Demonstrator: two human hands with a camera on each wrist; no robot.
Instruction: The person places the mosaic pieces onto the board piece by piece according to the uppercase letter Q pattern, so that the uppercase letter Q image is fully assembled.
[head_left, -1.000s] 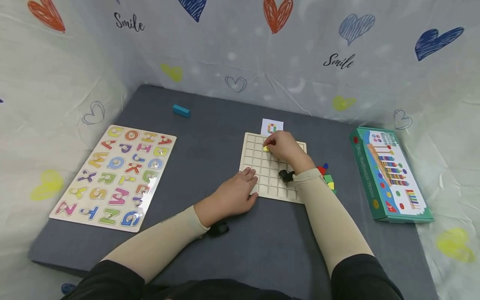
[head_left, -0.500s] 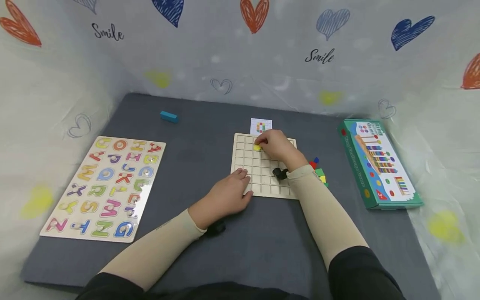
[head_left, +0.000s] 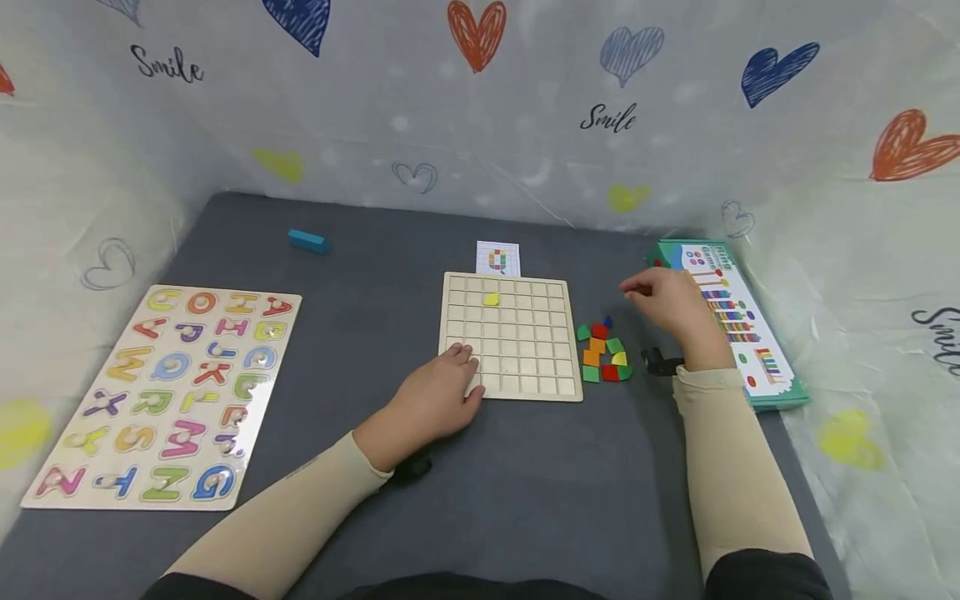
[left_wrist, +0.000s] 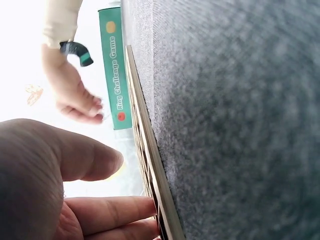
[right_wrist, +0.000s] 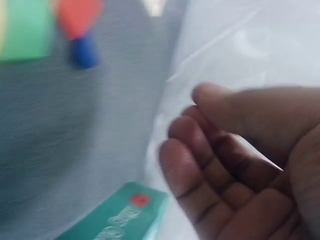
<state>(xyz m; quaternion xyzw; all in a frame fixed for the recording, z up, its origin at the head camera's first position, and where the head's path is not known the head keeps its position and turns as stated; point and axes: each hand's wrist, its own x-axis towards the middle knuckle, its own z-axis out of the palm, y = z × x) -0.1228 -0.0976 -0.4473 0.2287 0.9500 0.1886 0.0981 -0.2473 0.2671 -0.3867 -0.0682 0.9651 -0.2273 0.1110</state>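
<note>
In the head view a wooden grid board [head_left: 517,337] lies mid-table, with one yellow piece [head_left: 491,299] in a cell of an upper row. The left hand [head_left: 431,400] rests its straight fingers on the board's left edge; the left wrist view shows those fingertips [left_wrist: 142,206] touching the rim. Off to the right, the right hand [head_left: 671,308] is raised beside the pile of coloured pieces [head_left: 602,352]. Its fingers are loosely bent and hold nothing, as the right wrist view shows. A pattern card [head_left: 498,259] with a coloured letter-like figure lies at the board's far edge.
A letter puzzle board [head_left: 165,396] covers the table's left side. Behind it lies a blue block [head_left: 308,242]. The green game box [head_left: 750,325] stands at the right, partly hidden by the right hand. A printed curtain [head_left: 360,100] closes off the back.
The right hand has let go of the yellow piece, leaving it on the board, and moved right past the coloured pile. The left hand stays on the board. The head view has shifted.
</note>
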